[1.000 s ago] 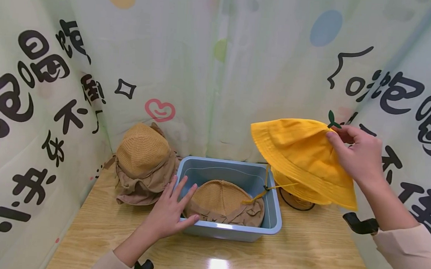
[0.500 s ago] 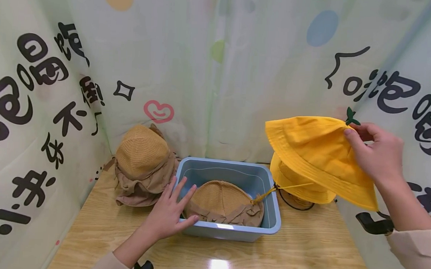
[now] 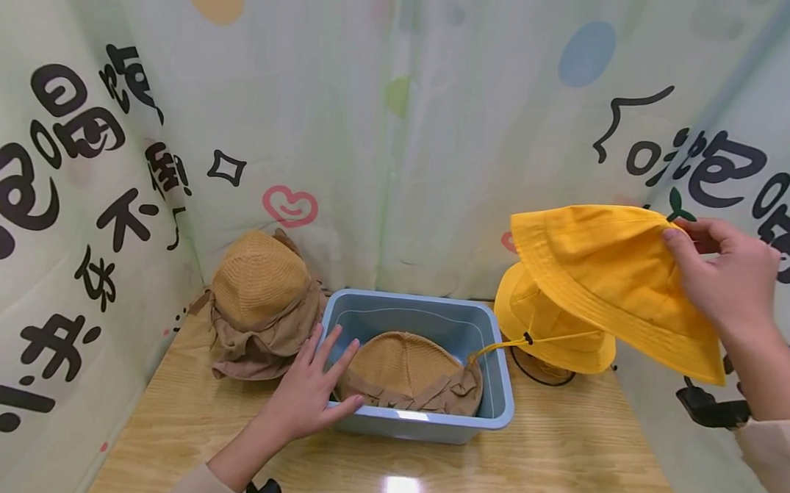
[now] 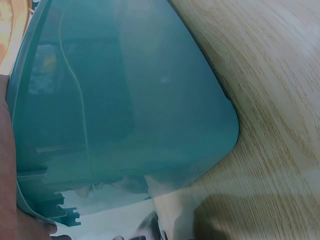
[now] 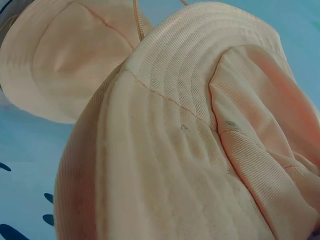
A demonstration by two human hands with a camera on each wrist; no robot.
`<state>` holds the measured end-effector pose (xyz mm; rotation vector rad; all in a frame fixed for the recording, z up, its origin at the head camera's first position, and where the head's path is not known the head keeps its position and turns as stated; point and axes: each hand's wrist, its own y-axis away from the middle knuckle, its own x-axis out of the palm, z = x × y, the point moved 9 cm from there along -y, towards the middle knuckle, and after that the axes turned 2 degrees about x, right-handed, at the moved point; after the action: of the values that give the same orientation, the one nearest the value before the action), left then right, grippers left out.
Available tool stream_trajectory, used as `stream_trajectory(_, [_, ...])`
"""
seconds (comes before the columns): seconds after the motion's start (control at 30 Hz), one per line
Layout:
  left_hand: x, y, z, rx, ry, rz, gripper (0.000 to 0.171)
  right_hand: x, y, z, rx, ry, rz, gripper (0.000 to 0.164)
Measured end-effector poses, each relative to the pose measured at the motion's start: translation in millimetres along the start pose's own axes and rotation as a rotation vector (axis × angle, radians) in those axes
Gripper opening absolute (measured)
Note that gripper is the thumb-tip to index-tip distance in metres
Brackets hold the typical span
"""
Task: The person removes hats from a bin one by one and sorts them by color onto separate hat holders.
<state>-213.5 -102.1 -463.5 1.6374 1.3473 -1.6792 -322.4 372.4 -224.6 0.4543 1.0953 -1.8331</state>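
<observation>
In the head view my right hand (image 3: 731,272) pinches a yellow bucket hat (image 3: 612,278) at its crown, beside a small green sprout, and holds it in the air at the right. Its yellow chin cord (image 3: 563,338) stretches left to the brim of a brown straw hat (image 3: 406,368) inside the blue bin (image 3: 420,418). My left hand (image 3: 309,390) rests on the bin's front left rim, fingers spread. The right wrist view shows the held hat's stitched brim (image 5: 175,130) close up; the left wrist view shows the bin's outer wall (image 4: 130,100).
More brown straw hats (image 3: 261,277) are stacked left of the bin. Another yellow hat (image 3: 551,319) sits right of it, partly behind the held one, with a dark cord loop (image 3: 541,378) by it. Printed curtains (image 3: 400,129) enclose the wooden table (image 3: 531,466).
My right hand has moved right and slightly up with the yellow hat, away from the bin. The chin cord has drawn tighter, its toggle shifting right. My left hand stays on the rim.
</observation>
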Motion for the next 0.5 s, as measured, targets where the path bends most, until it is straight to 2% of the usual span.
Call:
stream_trajectory(0.23, [4.1,-0.6,0.6,-0.008,0.004,0.021,0.083,-7,0,-11,0.038,0.082,0.020,0.052])
stream_trajectory(0.5, [1.4,-1.0,-0.3,-0.005,-0.009,0.008,0.084,-19,-6,-24,0.081,0.081,-0.012,0.053])
